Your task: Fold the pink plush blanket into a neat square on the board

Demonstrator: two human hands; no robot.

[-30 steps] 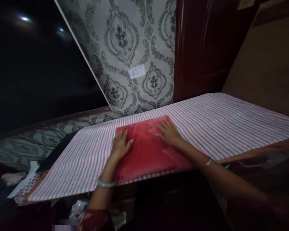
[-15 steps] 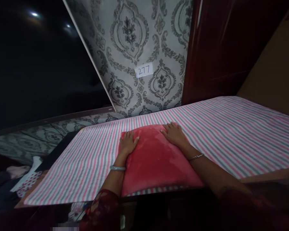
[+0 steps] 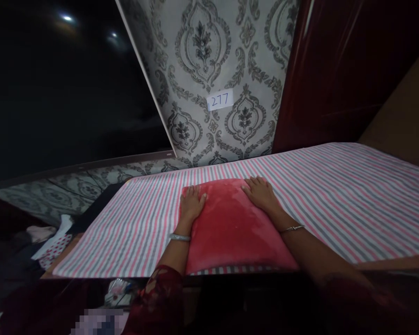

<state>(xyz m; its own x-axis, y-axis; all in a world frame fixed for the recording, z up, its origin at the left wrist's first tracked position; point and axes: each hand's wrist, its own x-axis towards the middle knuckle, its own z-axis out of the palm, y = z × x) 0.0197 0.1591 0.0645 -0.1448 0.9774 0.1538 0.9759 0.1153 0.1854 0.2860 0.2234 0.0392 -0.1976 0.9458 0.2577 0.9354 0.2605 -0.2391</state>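
Note:
A red, plush-looking cushion or folded cloth (image 3: 230, 228) lies flat at the front of a table covered by a pink, grey and white striped cloth (image 3: 139, 218). Its exact kind I cannot tell. On its far left corner rests my left hand (image 3: 192, 204), palm down, fingers stretched forward and thumb out. My right hand (image 3: 260, 193) lies flat on the far right corner, its fingers apart and reaching to the back edge. Neither hand grips anything. Each wrist wears a bangle.
Behind the table is a patterned wall with a paper label (image 3: 219, 99) reading 277. A large dark screen (image 3: 73, 93) stands at the left, and a glossy dark red panel (image 3: 321, 79) at the right. Clothes (image 3: 54, 246) are heaped beyond the table's left end.
The whole view has shifted, so everything sits slightly farther right. Both hands stay flat on the same corners of the red piece.

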